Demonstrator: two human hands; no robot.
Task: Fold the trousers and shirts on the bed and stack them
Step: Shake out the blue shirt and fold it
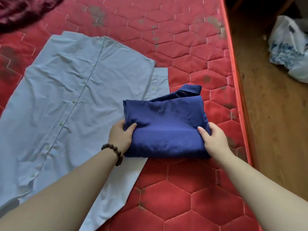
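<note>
A folded dark blue shirt (165,124) lies near the right side of the red quilted mattress (191,189), its collar at the far end. My left hand (120,135) grips its near left edge, thumb on top and fingers under. My right hand (215,139) grips its near right edge the same way. A light blue button-up shirt (66,97) lies spread flat to the left, front up, one sleeve running under the blue shirt's left corner. No trousers are in view.
A dark maroon cloth (21,10) lies at the far left corner. The mattress edge (236,90) runs along the right, with wooden floor (275,122) beyond it. A white and blue plastic bag (290,47) sits on the floor at the far right.
</note>
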